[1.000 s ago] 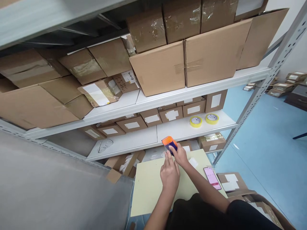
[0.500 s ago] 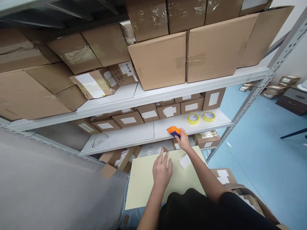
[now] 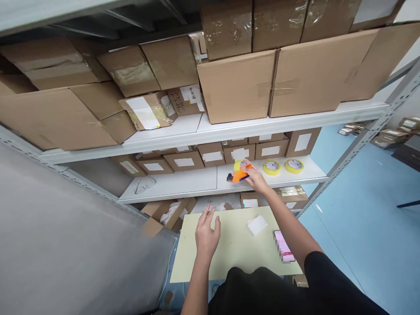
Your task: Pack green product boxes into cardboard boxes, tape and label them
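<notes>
My right hand [image 3: 256, 179] is closed around an orange and dark-blue tape dispenser [image 3: 242, 174], with a yellow tape roll showing at its back. It holds the dispenser at the middle shelf, near that shelf's front edge. Two rolls of yellow tape [image 3: 271, 167] lie flat on the shelf just right of it. My left hand [image 3: 206, 238] hovers over the pale-yellow tabletop [image 3: 229, 256], fingers apart and holding nothing. White paper slips [image 3: 257, 225] rest on the tabletop between my arms. A phone with a pink screen [image 3: 285, 247] lies by my right forearm.
Labelled cardboard boxes [image 3: 183, 162] line the back of the middle shelf, with clear safety glasses [image 3: 144, 185] at its left. Large cartons [image 3: 238, 89] fill the upper shelf. An open carton [image 3: 170, 214] sits below at left. A metal upright [image 3: 357, 135] stands at right.
My right hand has turned and lifted the tape dispenser, so its yellow roll now shows. My left hand has shifted left. The view has moved, and the phone has come into sight.
</notes>
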The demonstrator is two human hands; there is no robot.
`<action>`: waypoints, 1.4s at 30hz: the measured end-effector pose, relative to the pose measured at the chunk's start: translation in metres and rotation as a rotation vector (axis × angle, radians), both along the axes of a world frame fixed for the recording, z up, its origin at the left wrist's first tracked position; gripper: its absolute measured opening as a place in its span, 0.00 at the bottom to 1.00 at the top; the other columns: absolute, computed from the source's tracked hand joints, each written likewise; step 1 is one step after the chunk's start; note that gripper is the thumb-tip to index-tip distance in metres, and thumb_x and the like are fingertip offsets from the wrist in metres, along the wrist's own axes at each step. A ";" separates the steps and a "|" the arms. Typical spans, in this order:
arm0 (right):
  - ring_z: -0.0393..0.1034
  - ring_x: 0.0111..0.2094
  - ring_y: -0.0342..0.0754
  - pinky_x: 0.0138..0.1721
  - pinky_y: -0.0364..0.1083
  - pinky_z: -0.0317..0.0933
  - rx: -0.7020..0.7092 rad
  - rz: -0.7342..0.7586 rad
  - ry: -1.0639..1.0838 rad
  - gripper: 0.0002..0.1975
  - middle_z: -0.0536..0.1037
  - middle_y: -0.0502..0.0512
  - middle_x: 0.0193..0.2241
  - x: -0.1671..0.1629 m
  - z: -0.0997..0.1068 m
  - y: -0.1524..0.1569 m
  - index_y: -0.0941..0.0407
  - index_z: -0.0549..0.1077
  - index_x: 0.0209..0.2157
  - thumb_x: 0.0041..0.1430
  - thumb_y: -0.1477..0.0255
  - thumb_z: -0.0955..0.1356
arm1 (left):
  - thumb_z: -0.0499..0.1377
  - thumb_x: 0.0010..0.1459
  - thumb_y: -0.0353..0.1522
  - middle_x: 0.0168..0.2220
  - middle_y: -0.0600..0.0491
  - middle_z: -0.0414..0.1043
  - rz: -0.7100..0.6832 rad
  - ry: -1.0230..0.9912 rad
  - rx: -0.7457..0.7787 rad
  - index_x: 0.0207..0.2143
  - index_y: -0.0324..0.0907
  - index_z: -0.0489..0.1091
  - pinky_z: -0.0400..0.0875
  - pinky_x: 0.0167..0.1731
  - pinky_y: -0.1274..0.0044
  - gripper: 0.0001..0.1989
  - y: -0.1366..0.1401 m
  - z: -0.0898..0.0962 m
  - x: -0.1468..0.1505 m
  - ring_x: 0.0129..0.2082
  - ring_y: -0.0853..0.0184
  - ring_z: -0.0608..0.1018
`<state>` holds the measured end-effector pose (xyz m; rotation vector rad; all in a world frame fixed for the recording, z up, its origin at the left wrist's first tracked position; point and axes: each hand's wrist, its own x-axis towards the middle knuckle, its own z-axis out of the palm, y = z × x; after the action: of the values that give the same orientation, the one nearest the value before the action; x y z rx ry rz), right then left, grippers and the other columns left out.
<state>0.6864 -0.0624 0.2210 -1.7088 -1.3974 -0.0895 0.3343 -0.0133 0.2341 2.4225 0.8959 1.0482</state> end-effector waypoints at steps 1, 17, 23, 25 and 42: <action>0.74 0.55 0.59 0.70 0.66 0.50 0.025 0.026 0.019 0.13 0.82 0.61 0.49 -0.008 -0.005 -0.003 0.53 0.77 0.49 0.63 0.68 0.70 | 0.56 0.67 0.37 0.60 0.45 0.75 -0.007 -0.010 -0.020 0.56 0.47 0.76 0.78 0.52 0.63 0.18 0.000 0.000 -0.001 0.58 0.55 0.78; 0.79 0.49 0.57 0.66 0.65 0.60 0.095 0.099 0.333 0.12 0.83 0.57 0.45 -0.089 -0.024 -0.052 0.50 0.79 0.43 0.59 0.62 0.73 | 0.63 0.53 0.58 0.29 0.43 0.81 -0.192 -0.149 -1.089 0.28 0.37 0.80 0.68 0.25 0.78 0.30 0.069 0.053 0.086 0.28 0.64 0.80; 0.79 0.47 0.56 0.68 0.65 0.56 0.100 0.105 0.309 0.12 0.84 0.57 0.45 -0.090 -0.026 -0.064 0.51 0.79 0.43 0.60 0.61 0.73 | 0.74 0.42 0.47 0.35 0.44 0.83 -0.260 -0.380 -1.168 0.36 0.38 0.80 0.73 0.32 0.77 0.24 0.066 0.047 0.098 0.33 0.65 0.82; 0.79 0.47 0.55 0.69 0.64 0.55 0.087 0.108 0.307 0.12 0.84 0.56 0.44 -0.091 -0.028 -0.066 0.51 0.79 0.44 0.60 0.61 0.73 | 0.74 0.44 0.45 0.37 0.44 0.83 -0.284 -0.517 -1.126 0.36 0.38 0.79 0.75 0.37 0.74 0.22 0.063 0.048 0.099 0.37 0.63 0.83; 0.77 0.40 0.53 0.42 0.50 0.71 0.040 0.139 0.930 0.24 0.82 0.56 0.40 -0.125 -0.023 -0.050 0.55 0.74 0.48 0.60 0.51 0.70 | 0.62 0.64 0.36 0.60 0.44 0.74 -0.344 -0.093 0.262 0.45 0.50 0.82 0.74 0.54 0.61 0.10 0.015 0.030 0.071 0.57 0.54 0.76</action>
<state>0.5610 -0.1129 0.1977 -1.3197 -0.7839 0.6691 0.4050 0.0022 0.2636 2.5866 0.3082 1.1897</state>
